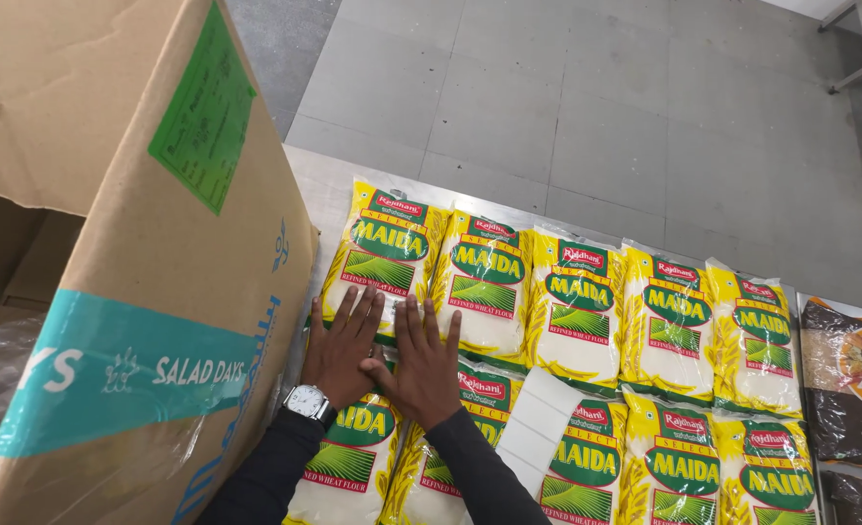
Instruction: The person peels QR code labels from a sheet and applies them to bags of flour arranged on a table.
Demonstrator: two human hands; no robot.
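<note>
Grey floor tiles lay beyond our metal table point(326, 185); our left hand point(340, 352) and right hand point(421, 364) pressed flat, fingers spread, on yellow flour packets point(479, 282), gripping nothing.

Your yellow-and-green flour packets point(567, 360) lie flat in two neat rows, edges touching, clear windows showing white flour. The two far-left ones point(384, 258) sit right under your palms, just beside the box; all look sealed.
</note>
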